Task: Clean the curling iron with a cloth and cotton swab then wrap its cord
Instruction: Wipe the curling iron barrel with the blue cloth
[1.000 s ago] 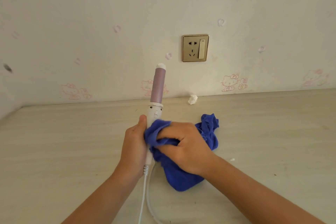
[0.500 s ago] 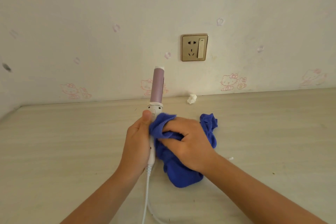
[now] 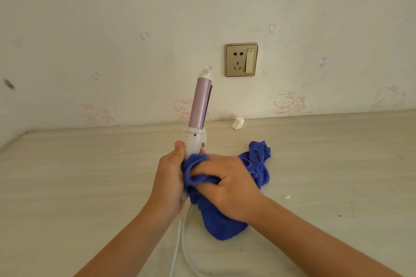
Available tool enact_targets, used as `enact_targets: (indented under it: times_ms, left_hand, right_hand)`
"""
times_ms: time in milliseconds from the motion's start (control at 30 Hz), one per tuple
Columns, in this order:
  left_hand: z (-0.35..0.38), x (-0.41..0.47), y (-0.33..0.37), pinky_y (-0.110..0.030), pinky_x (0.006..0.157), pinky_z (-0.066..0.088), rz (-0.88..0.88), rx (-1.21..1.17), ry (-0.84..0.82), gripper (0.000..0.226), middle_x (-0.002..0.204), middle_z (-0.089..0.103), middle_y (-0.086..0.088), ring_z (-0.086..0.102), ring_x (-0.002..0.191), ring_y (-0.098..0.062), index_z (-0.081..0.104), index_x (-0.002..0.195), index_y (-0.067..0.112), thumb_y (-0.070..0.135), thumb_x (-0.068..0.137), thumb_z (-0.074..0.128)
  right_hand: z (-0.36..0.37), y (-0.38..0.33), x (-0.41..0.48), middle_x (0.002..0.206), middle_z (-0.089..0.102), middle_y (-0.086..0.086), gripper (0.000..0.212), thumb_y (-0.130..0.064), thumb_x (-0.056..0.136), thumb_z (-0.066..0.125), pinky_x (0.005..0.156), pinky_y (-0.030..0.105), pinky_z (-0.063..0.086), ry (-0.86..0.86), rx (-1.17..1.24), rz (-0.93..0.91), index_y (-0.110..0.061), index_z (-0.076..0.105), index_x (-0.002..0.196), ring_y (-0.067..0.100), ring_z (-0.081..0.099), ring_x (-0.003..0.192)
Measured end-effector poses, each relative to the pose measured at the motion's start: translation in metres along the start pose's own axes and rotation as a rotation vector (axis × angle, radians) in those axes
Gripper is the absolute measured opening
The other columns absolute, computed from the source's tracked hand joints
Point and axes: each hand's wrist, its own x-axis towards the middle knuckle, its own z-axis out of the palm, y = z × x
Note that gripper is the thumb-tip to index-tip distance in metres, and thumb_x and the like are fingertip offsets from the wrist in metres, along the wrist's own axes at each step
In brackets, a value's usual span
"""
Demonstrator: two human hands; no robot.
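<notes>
The curling iron [image 3: 199, 105] stands nearly upright above the table, with a pink barrel, white tip and white handle. My left hand [image 3: 168, 177] grips the handle, thumb up along its left side. My right hand [image 3: 227, 184] holds a bunch of the blue cloth [image 3: 258, 164] and presses it round the lower part of the handle. The rest of the cloth hangs down and lies on the table behind my right hand. The white cord [image 3: 177, 238] runs from the handle's base down to the bottom edge of the frame.
A light wooden table [image 3: 78, 182] meets a patterned wall at the back. A gold wall socket [image 3: 242, 60] sits above the table. A crumpled white tissue [image 3: 238, 123] lies by the wall. A small white scrap [image 3: 287, 197] lies right of the cloth.
My right hand slid the cloth up the handle, then back down, so more of the white handle top shows now. The curling iron tilted slightly to the right.
</notes>
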Motion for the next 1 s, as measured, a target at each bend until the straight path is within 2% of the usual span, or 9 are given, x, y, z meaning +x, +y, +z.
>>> enact_targets:
  times_ms: [167, 300, 400, 467, 533, 667, 733, 867, 1000]
  left_hand:
    - [0.004, -0.008, -0.012, -0.028, 0.037, 0.033, 0.195, 0.276, -0.037, 0.044, 0.054, 0.057, -0.008, 0.044, 0.038, -0.019, 0.057, 0.093, 0.016, 0.049, 0.109, 0.031]
    - [0.013, -0.010, -0.008, -0.029, 0.038, 0.036, 0.148, 0.180, -0.066, 0.050, 0.060, 0.055, -0.011, 0.047, 0.044, -0.023, 0.058, 0.088, 0.015, 0.062, 0.095, 0.043]
    - [0.012, -0.006, -0.002, -0.033, 0.057, 0.055, 0.030, 0.000, 0.014, 0.054, 0.081, 0.070, -0.018, 0.067, 0.071, -0.032, 0.078, 0.094, 0.006, 0.053, 0.101, 0.051]
    - [0.007, -0.004, -0.002, -0.030, 0.061, 0.061, -0.059, -0.063, 0.041, 0.058, 0.084, 0.079, -0.013, 0.077, 0.075, -0.025, 0.085, 0.083, 0.014, 0.051, 0.104, 0.045]
    - [0.007, -0.006, -0.002, -0.029, 0.062, 0.061, -0.098, -0.121, 0.050, 0.060, 0.083, 0.080, -0.011, 0.078, 0.074, -0.022, 0.086, 0.079, 0.019, 0.051, 0.105, 0.042]
    - [0.019, -0.011, -0.008, -0.031, 0.057, 0.054, -0.078, -0.072, 0.042, 0.062, 0.078, 0.075, -0.010, 0.070, 0.066, -0.021, 0.084, 0.075, 0.025, 0.048, 0.109, 0.037]
    - [0.021, -0.012, -0.008, -0.028, 0.055, 0.056, -0.114, -0.097, 0.053, 0.062, 0.078, 0.077, -0.009, 0.073, 0.065, -0.020, 0.085, 0.076, 0.023, 0.049, 0.109, 0.038]
    - [0.006, -0.001, 0.003, -0.027, 0.054, 0.060, -0.160, -0.240, 0.110, 0.063, 0.075, 0.078, -0.010, 0.077, 0.065, -0.020, 0.086, 0.074, 0.015, 0.055, 0.103, 0.046]
    - [0.007, 0.000, 0.001, -0.031, 0.061, 0.061, -0.122, -0.241, 0.145, 0.060, 0.086, 0.081, -0.011, 0.079, 0.074, -0.022, 0.086, 0.079, 0.019, 0.051, 0.106, 0.044]
  right_hand:
    - [-0.031, 0.009, 0.015, 0.076, 0.068, -0.013, 0.026, -0.001, 0.087, 0.066, 0.064, 0.022, 0.049, 0.413, 0.069, 0.097, -0.026, 0.071, 0.086, 0.008, 0.062, 0.070]
    - [-0.022, 0.006, 0.009, 0.075, 0.067, -0.013, 0.030, 0.001, 0.085, 0.066, 0.065, 0.024, 0.051, 0.265, 0.111, 0.050, -0.028, 0.072, 0.082, 0.008, 0.063, 0.070]
    - [-0.010, 0.005, 0.007, 0.077, 0.068, -0.015, 0.024, -0.004, 0.084, 0.067, 0.069, 0.033, 0.055, 0.042, 0.064, 0.023, -0.028, 0.072, 0.085, 0.013, 0.066, 0.074]
    - [-0.007, 0.006, 0.006, 0.074, 0.065, -0.019, 0.022, -0.007, 0.083, 0.067, 0.069, 0.032, 0.054, -0.086, 0.017, 0.029, -0.028, 0.072, 0.086, 0.010, 0.063, 0.071]
    - [-0.005, 0.004, 0.004, 0.077, 0.067, -0.015, 0.022, -0.006, 0.083, 0.066, 0.070, 0.038, 0.055, -0.041, -0.017, 0.021, -0.026, 0.074, 0.086, 0.011, 0.063, 0.072]
    - [-0.015, 0.006, 0.010, 0.083, 0.071, -0.011, 0.022, -0.006, 0.085, 0.066, 0.073, 0.039, 0.056, 0.313, 0.014, 0.099, -0.021, 0.078, 0.094, 0.015, 0.067, 0.079]
    - [-0.016, 0.007, 0.009, 0.080, 0.070, -0.011, 0.022, -0.003, 0.084, 0.067, 0.071, 0.039, 0.055, 0.267, 0.028, 0.100, -0.021, 0.078, 0.092, 0.016, 0.067, 0.077]
    - [0.004, -0.003, 0.000, 0.068, 0.061, -0.010, 0.018, -0.003, 0.084, 0.068, 0.064, 0.042, 0.051, -0.095, 0.021, 0.019, -0.020, 0.068, 0.076, 0.014, 0.057, 0.064]
    - [-0.002, 0.002, 0.005, 0.076, 0.068, -0.010, 0.020, -0.005, 0.084, 0.068, 0.069, 0.037, 0.054, 0.105, 0.007, 0.036, -0.022, 0.077, 0.088, 0.013, 0.063, 0.072]
